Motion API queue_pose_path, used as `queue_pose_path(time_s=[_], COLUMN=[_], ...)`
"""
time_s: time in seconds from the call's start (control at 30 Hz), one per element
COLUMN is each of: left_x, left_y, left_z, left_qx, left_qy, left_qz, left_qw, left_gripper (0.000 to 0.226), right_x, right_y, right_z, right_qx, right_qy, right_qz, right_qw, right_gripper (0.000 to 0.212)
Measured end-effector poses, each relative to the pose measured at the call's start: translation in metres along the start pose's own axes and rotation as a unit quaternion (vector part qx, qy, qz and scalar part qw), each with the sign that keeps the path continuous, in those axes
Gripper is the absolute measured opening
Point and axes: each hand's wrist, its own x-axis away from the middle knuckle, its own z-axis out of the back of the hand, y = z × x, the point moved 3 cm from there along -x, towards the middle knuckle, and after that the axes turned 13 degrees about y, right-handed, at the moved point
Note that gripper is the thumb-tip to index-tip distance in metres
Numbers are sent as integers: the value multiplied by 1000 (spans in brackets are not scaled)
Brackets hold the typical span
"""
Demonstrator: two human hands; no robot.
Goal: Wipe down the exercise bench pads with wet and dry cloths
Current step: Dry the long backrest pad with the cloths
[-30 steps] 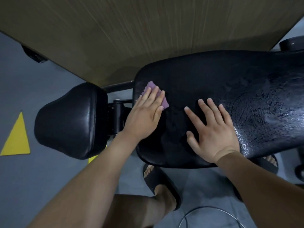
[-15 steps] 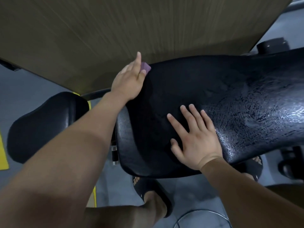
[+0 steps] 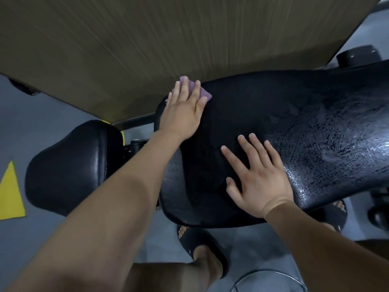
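1. My left hand [image 3: 183,114] lies flat with its fingers straight, pressing a small folded purple cloth [image 3: 205,94] onto the long black glossy vinyl surface [image 3: 294,123]. The cloth sits at the far-left corner, right on the far edge.
2. My right hand [image 3: 259,182] is flat too, fingers spread, braced close to the near edge and gripping nothing.
3. Risk: the cloth seems to poke past the far edge beside the brown wood-grain panel [image 3: 147,39], so pushing further could drop it behind. The right end looks wet and slick, and a bracing palm might skid there.
4. The surface's long axis runs left to right. The cloth is mostly hidden, and its visible edge slants from far-left to near-right.
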Motion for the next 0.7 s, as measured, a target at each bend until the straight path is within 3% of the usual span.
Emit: queue_pose_path(time_s=[0.17, 0.43, 0.57, 0.7], left_x=[-54, -95, -95, -79], left_y=[8, 8, -11, -35], left_z=[7, 13, 16, 13], left_qx=[54, 137, 170, 277], left_qy=[-30, -226, -194, -168], left_qz=[-20, -16, 33, 112], left_qw=[998, 964, 966, 939], left_gripper=[47, 49, 42, 27], right_x=[-2, -2, -1, 0], right_y=[2, 4, 4, 4], right_z=[-1, -1, -3, -3], right_qx=[-15, -48, -50, -41], right_qy=[2, 41, 42, 30], right_qz=[4, 8, 9, 10], right_qw=[1000, 998, 998, 999], right_gripper=[76, 77, 76, 76])
